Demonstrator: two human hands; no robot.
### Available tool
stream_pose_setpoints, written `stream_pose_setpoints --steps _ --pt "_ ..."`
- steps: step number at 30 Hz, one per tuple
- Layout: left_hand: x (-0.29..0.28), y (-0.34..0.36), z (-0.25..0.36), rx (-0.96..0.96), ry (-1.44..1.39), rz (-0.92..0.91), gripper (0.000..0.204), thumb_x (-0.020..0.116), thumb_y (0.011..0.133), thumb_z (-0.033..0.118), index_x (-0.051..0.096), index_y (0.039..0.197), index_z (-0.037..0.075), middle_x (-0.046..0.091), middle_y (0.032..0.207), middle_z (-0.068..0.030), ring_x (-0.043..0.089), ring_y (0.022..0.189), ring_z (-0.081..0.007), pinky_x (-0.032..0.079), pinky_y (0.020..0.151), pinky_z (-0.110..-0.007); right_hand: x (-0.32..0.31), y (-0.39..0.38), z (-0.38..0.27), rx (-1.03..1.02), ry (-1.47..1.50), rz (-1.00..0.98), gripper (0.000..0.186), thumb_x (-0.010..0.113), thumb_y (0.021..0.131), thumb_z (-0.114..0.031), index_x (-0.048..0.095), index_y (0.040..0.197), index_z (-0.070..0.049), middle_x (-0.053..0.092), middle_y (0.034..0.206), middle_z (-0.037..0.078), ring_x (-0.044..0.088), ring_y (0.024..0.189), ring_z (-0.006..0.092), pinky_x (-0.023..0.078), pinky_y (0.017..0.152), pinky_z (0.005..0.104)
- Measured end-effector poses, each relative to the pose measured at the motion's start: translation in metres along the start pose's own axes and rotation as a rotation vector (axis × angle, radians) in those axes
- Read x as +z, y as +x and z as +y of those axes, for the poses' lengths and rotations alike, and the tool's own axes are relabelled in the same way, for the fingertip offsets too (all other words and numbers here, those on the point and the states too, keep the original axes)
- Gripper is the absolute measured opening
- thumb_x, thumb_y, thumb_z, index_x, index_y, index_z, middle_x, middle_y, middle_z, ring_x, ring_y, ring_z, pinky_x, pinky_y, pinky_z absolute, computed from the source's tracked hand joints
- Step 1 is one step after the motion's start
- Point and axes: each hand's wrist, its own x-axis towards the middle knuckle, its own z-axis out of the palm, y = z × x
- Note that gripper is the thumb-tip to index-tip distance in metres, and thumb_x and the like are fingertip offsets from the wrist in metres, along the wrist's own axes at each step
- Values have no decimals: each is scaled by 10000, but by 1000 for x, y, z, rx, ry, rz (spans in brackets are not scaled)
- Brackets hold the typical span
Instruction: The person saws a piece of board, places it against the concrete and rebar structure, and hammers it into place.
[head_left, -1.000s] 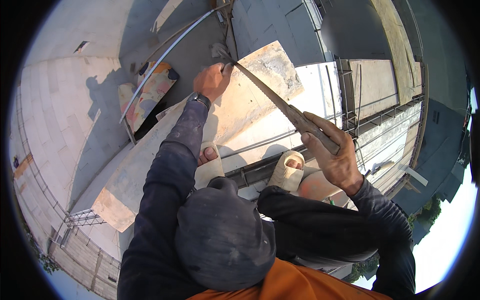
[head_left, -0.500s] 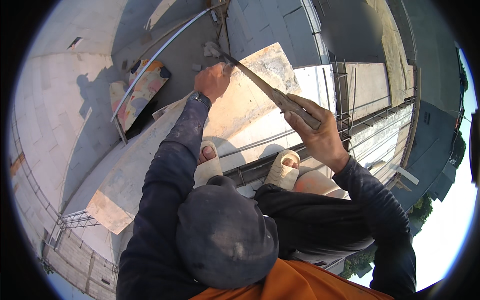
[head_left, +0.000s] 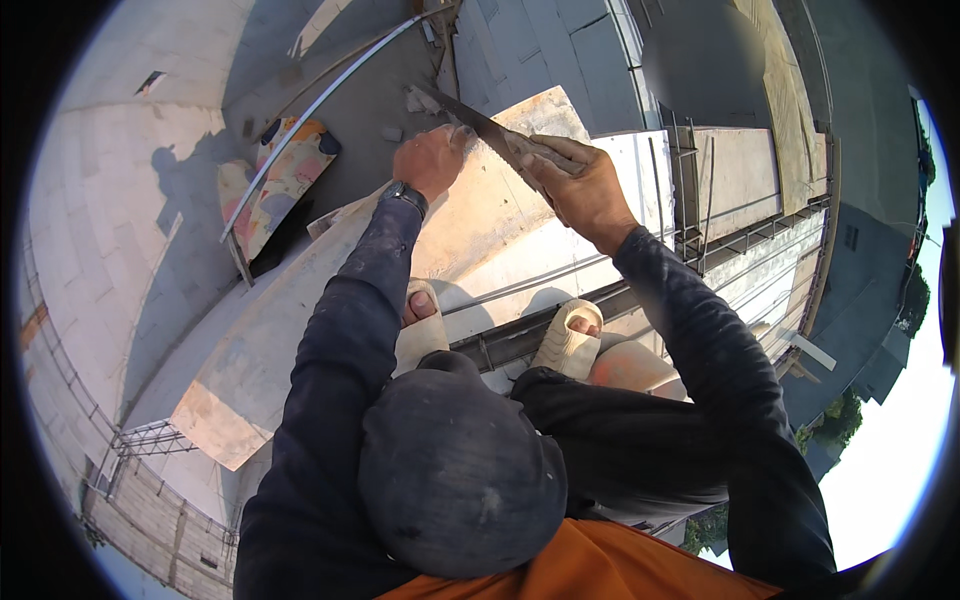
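In my right hand [head_left: 588,190] is the wooden handle of a handsaw, with the fingers wrapped round it. The saw's dark blade [head_left: 470,117] slants away to the upper left, across the far edge of a pale, stained wooden board [head_left: 480,225]. My left hand [head_left: 432,160] is closed at that edge, just left of the blade; its fingertips are hidden. The board lies aslant in front of my feet, and a sandal [head_left: 421,330] stands against its near side.
Beyond the board, a lower floor [head_left: 365,110] shows far below, with a patterned cloth-covered panel [head_left: 290,180] and a long pale strip [head_left: 320,100] above it. Steel bars [head_left: 695,215] run along the wall top to the right. Block walls [head_left: 130,200] rise at the left.
My right hand has pushed the saw forward and to the left, so more of the blade has passed beyond the board's far edge. My left hand stays nearly in place.
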Motion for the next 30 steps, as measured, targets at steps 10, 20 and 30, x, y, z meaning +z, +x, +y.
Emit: stream_pose_setpoints --steps 10,20,30 --pt "-16 -15 -22 -71 -29 -36 507 516 1078 519 736 961 77 762 930 -217 733 910 -458 572 808 -562 -29 -88 -12 -54 67 -70 499 714 1053 -244 626 1408 94 760 1215 202 734 1099 218 582 965 348" --pt "-15 -11 -30 -68 -64 -59 540 462 1095 548 732 1011 89 762 951 -206 726 935 -456 555 812 -561 -22 -87 -22 66 -33 -118 577 735 1046 -277 588 1456 102 749 1260 215 715 1141 211 582 969 350" --pt "-22 -9 -17 -47 -122 -139 509 518 1072 533 752 1125 84 776 1022 -191 729 997 -437 553 847 -538 31 29 11 -20 -8 -30 493 736 1023 -318 702 1363 38 760 1227 232 726 1125 253 557 987 366"
